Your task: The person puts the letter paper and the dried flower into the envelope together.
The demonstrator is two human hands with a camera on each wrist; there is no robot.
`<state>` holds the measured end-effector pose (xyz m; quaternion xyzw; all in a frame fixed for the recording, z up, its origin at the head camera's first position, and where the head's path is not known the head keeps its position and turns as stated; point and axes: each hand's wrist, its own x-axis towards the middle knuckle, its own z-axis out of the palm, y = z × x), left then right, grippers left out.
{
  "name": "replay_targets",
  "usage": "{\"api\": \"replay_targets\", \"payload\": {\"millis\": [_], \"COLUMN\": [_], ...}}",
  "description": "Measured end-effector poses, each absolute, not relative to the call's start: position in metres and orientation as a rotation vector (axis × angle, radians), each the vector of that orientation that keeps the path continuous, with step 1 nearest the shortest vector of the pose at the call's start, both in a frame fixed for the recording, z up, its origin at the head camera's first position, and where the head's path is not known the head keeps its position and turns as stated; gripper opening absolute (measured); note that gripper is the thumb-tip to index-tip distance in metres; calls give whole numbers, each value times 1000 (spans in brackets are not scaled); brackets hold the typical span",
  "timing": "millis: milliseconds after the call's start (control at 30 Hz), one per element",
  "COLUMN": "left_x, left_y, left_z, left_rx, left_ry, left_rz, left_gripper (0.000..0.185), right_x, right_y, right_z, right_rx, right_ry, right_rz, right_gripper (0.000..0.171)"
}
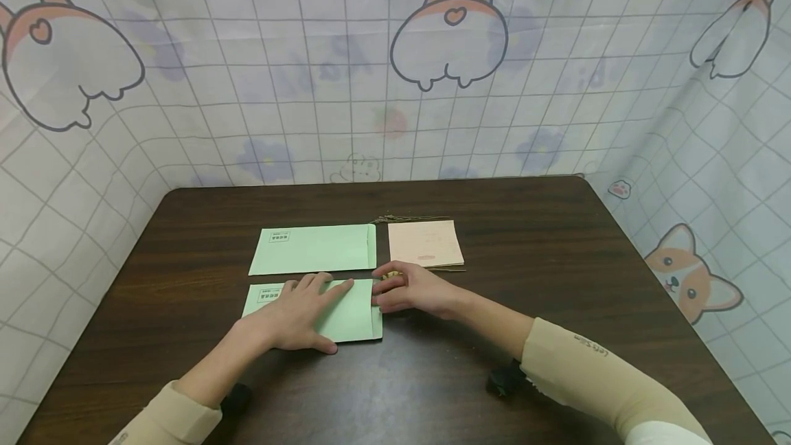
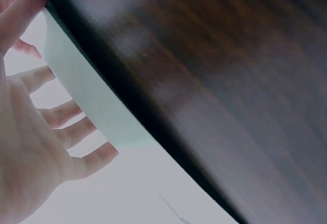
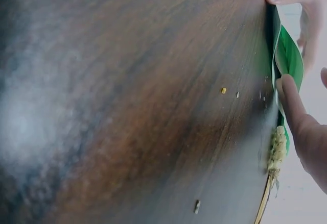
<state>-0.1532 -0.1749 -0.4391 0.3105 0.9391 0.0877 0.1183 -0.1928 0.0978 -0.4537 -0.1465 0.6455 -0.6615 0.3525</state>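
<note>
The left hand [image 1: 293,319] lies palm down, fingers [image 1: 338,291] spread; the right hand [image 1: 417,290] points leftward, fingers slightly bent, forearm [image 1: 497,323] slanting inward

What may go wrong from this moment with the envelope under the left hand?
The near green envelope might crease or tear at its gaping mouth, where the right hand touches it. The left hand, resting on top, could press that opening flat. The dried sprig nearby may crumble if bumped; small loose bits lie on the table.
</note>
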Motion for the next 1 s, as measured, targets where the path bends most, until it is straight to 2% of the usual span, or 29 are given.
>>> {"api": "replay_targets", "payload": {"millis": [267,733,1000], "left_x": [-152,-151,-151], "left_y": [-174,-175,-175], "left_z": [-437,-439,-438], "left_rx": [906,928,947], "left_ry": [2743,2749,2757], "left_rz": [262,239,244], "left_gripper": [105,105,104], "right_x": [-192,-197,-200], "right_y": [106,137,166], "right_z": [-453,-453,-452], "right_rx": [-404,-457,-421], "right_ry": [1674,1877,1956], "right_rz": [-1693,-1543,-1500], "right_gripper": [51,29,27]}}
